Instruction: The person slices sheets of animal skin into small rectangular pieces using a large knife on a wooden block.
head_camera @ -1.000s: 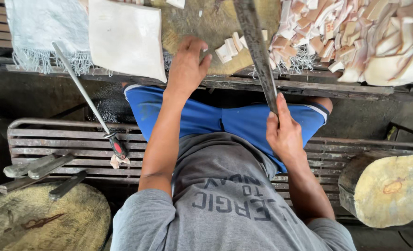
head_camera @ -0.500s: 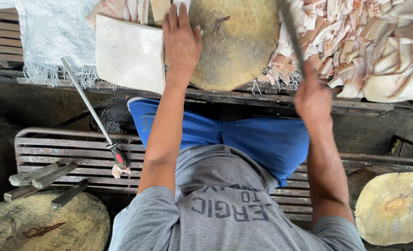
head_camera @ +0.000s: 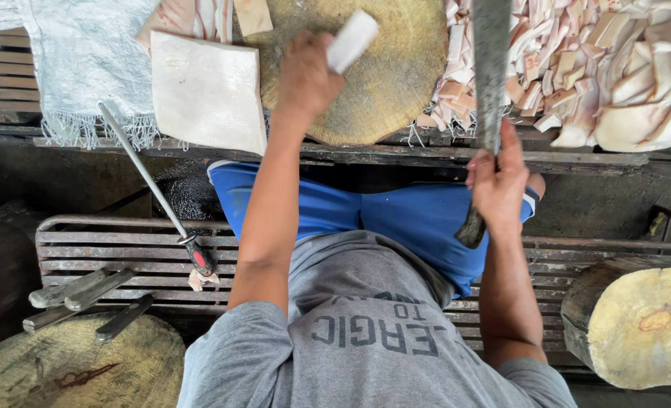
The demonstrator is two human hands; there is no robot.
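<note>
Lifted since a moment before: left hand [head_camera: 305, 75], now closed around a pale strip [head_camera: 353, 40] above the round chopping block [head_camera: 396, 83]. Right of the block, right hand [head_camera: 498, 181] clenched on a long cleaver [head_camera: 490, 68]. Left of the block, a white slab [head_camera: 207, 91] on the desk [head_camera: 592, 160].

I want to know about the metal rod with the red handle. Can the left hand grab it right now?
Probably not straight away. The left hand already holds a pale strip over the round chopping block. The rod lies uncovered off to the left, so the way looks free once that grip empties.
</note>
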